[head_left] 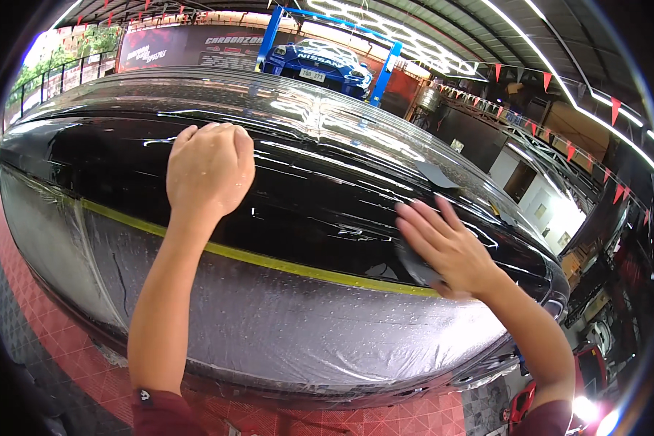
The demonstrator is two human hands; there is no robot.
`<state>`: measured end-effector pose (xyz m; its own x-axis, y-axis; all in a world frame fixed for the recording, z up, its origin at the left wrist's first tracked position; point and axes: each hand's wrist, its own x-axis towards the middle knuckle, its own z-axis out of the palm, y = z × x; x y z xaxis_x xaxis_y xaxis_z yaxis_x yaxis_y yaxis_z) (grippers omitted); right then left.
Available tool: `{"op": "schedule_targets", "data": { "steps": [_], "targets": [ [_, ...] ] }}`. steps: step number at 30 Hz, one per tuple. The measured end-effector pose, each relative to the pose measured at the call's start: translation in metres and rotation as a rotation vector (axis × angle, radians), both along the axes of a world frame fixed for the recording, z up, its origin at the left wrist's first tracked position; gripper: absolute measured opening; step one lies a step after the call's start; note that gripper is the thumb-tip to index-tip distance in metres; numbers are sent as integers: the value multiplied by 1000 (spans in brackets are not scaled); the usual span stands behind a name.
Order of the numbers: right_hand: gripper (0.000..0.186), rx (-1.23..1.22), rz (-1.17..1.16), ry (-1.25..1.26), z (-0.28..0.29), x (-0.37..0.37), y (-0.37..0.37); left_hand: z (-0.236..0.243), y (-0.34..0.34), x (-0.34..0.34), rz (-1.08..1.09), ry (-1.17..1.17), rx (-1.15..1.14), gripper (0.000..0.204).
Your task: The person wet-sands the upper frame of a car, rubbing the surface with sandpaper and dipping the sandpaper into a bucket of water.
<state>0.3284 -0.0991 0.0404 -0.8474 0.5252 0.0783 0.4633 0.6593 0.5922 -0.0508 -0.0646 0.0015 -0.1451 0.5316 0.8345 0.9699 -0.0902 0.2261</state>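
A glossy black car panel [298,211], wet with drops, stretches across in front of me. My left hand [211,163] is closed into a fist over it on the left. Water beads sit on its back, and its curled fingers hide whatever they may hold. On the right, my right hand [447,247] lies with fingers stretched over a dark grey pad [413,263], pressed against the panel. Motion smears the fingertips slightly. Just beyond that hand, a loose grey sheet [437,175], like sandpaper, rests on the panel.
Yellow masking tape [291,267] runs along the panel's lower edge, with clear plastic film [269,327] hanging below. Red and grey floor tiles [414,414] surround the car. Behind it, a blue car [316,65] stands between blue lift posts [386,75]. A small red vehicle [522,403] is at lower right.
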Motion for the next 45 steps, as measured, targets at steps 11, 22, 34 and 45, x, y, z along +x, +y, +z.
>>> {"op": "schedule_targets", "data": {
  "steps": [11,22,34,45],
  "targets": [
    [110,11,77,62,1,12,7,-6,-3,-9,-5,-35,39,48],
    [66,124,387,280,-26,-193,27,28,33,-102,-236,201,-57,44],
    [59,-22,109,556,-25,-123,22,-4,40,-91,61,270,100,16],
    [50,105,-304,772,-32,113,2,6,8,-68,29,-132,-3,45]
  ]
}}
